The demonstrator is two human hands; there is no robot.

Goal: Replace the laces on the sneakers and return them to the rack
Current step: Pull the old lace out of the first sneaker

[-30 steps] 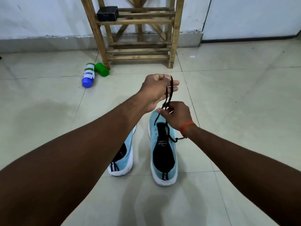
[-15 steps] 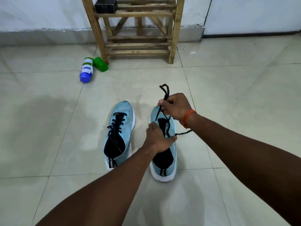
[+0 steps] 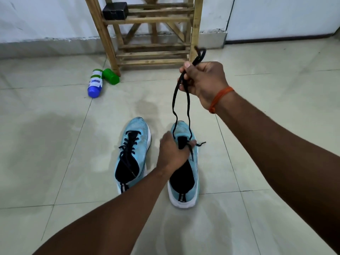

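Pale tiled floor (image 3: 55, 144), wooden rack (image 3: 152, 21) against the wall, bottle (image 3: 94, 83) lying by its leg. Both blue sneakers sit side by side on the tiles, and the left sneaker (image 3: 137, 127) is laced. Right hand (image 3: 204, 83) is up, fingers curled round the black lace (image 3: 174, 97), which hangs down to the right sneaker (image 3: 181, 128). Left hand (image 3: 173, 153) grips that one at the tongue, fingers curled.

Lace (image 3: 173, 100) below the right-hand fingers (image 3: 186, 68): black; held sneaker (image 3: 181, 127) at the left-hand fingers (image 3: 190, 144) and laced sneaker (image 3: 137, 126) beside them: light blue uppers, white soles, black linings, black-and-white striped heel tabs; wristband (image 3: 220, 96) behind the right-hand fingers: orange; floor (image 3: 55, 144): pale beige tiles, grey joints.
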